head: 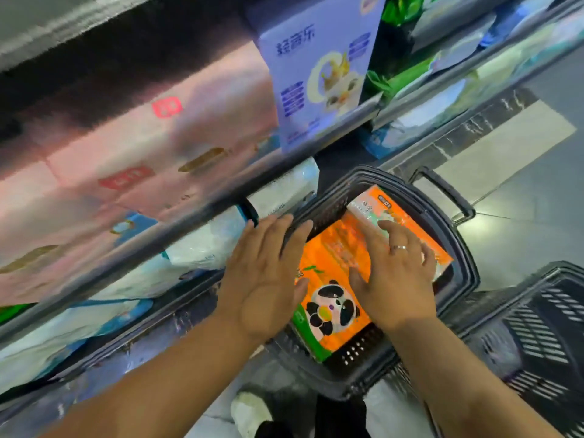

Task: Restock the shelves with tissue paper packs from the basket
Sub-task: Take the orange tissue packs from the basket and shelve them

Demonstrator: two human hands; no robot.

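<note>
Tissue pack (328,270), orange with a panda print, lay in the dark basket (442,210) on the floor, toward 5 o'clock from the pink packs (158,159) on the shelf (189,221). Both hands were spread flat and gripped nothing: left hand (262,279) at the pack's 9 o'clock edge, right hand (395,273) over its top. Squeezed between flat palms, the slick film could slip, I judged, or a corner could snag the basket's rim.

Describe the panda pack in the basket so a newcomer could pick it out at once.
Find the shelves on the left, then the dark basket on the floor in front of them. Inside it, partly under the right hand, lies the panda pack. Its bright orange wrap and black-and-white panda set it apart from the pink packs shelved above.
</note>
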